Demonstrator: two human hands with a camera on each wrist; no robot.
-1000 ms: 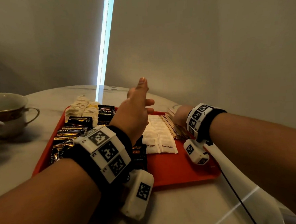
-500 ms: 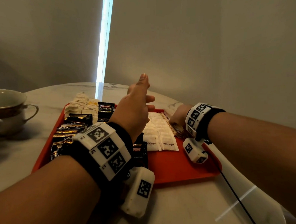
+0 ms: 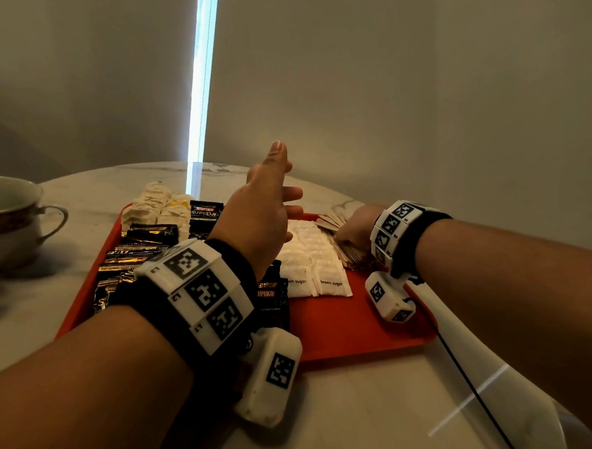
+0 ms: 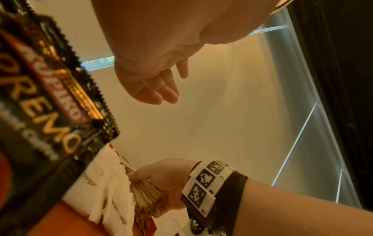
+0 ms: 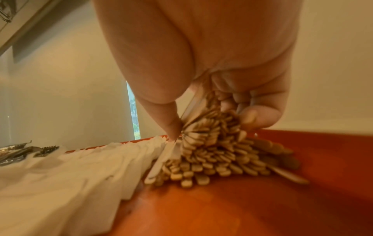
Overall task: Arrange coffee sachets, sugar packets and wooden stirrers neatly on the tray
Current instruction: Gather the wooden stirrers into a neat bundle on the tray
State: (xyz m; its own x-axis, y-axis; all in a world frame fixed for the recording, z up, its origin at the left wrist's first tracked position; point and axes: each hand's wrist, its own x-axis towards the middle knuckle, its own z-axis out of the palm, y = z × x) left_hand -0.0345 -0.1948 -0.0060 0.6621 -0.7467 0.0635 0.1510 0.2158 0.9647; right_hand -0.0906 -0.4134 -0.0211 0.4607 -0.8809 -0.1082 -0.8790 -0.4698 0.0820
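Head view: right hand (image 3: 355, 229) grips wooden stirrers (image 3: 344, 247) at 3 o'clock on tray (image 3: 362, 330); left hand (image 3: 256, 219) hovers with fingers spread, empty

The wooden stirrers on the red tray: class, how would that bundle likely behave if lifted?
The wooden stirrers look thin, flat and loose, so probably light and stiff. The right hand grips only some; unbanded, they would likely fan out and slip.

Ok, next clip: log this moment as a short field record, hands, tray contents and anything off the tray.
left hand: raised above the tray, fingers straight, holding nothing
right hand: grips the wooden stirrers at the tray's right side
tray: red, on a pale table
coffee sachets: black, left part of tray
sugar packets: white rows, middle, beside the stirrers
off tray: cup at left
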